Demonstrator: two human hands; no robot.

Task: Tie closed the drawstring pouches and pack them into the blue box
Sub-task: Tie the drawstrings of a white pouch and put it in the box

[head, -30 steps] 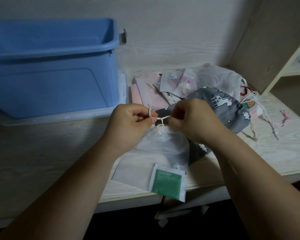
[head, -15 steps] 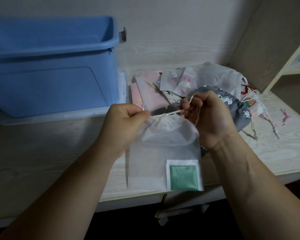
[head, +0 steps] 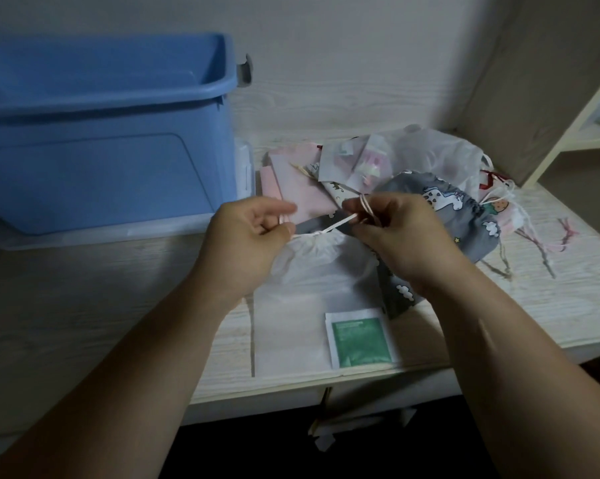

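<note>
White sheer pouch (head: 312, 299) lies flat on the surface (head: 84, 305) near the front edge, its gathered neck pointing away, btw. both hands. L hand (head: 253, 233) is at the neck's left side, fingers curled, pinching the cord (head: 340, 224) right by the gathers. R hand (head: 402, 236) is just right of it & a bit higher, fingers curled, w/ the cord looped round one finger & pinched. Cord runs taut btw. the two hands. Green sachet (head: 360, 338) shows through the pouch's lower right corner, nearer the front edge than either hand.

Blue box (head: 101, 133) stands at the left, top open, apart from the pouch, on a clear lid (head: 118, 233); inside not visible. Behind the hands is a pile of other pouches. Pink pouch (head: 302, 191) lies just beyond the L fingertips. Grey unicorn pouch (head: 464, 216) is partly hidden by the R hand & meets the white pouch's right side. Big sheer pouch (head: 436, 157) sits further back. Strawberry pouch (head: 499, 205) is at far right w/ loose strings (head: 533, 243) trailing over the surface.
</note>
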